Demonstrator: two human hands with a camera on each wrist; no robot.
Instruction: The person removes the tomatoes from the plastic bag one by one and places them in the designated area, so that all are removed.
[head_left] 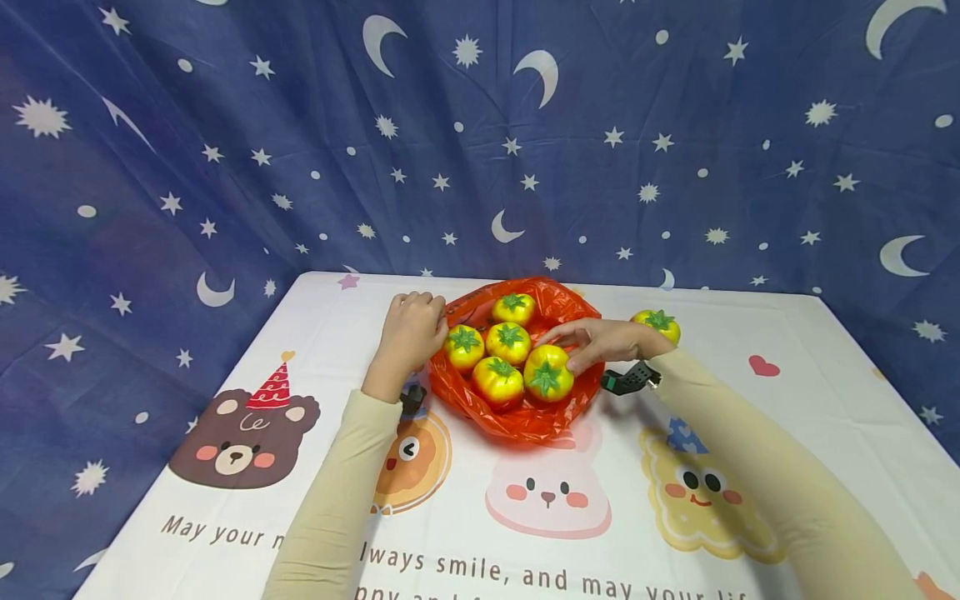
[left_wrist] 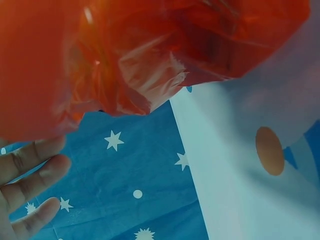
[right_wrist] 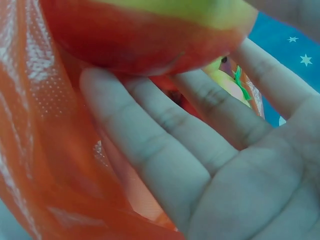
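A red plastic bag (head_left: 525, 429) lies opened wide on the table, with several yellow-and-red tomatoes (head_left: 498, 383) inside, their green leafy tops facing up. At the bag's left rim, my left hand (head_left: 412, 329) grips the plastic; its thumb and index finger are hidden behind the bag in the left wrist view. My right hand (head_left: 603, 342) reaches in over the right rim and holds the nearest right tomato (head_left: 547, 375) between thumb and fingers. In the right wrist view, the fingers (right_wrist: 150, 145) lie under that tomato (right_wrist: 150, 40). Another tomato (head_left: 667, 323) sits outside the bag, beyond my right wrist.
A white tablecloth (head_left: 757, 442) with printed cartoon animals and lettering covers the table. Behind it hangs a blue curtain (head_left: 480, 208) with white moons and stars. A dark strap (head_left: 630, 379) shows at my right wrist.
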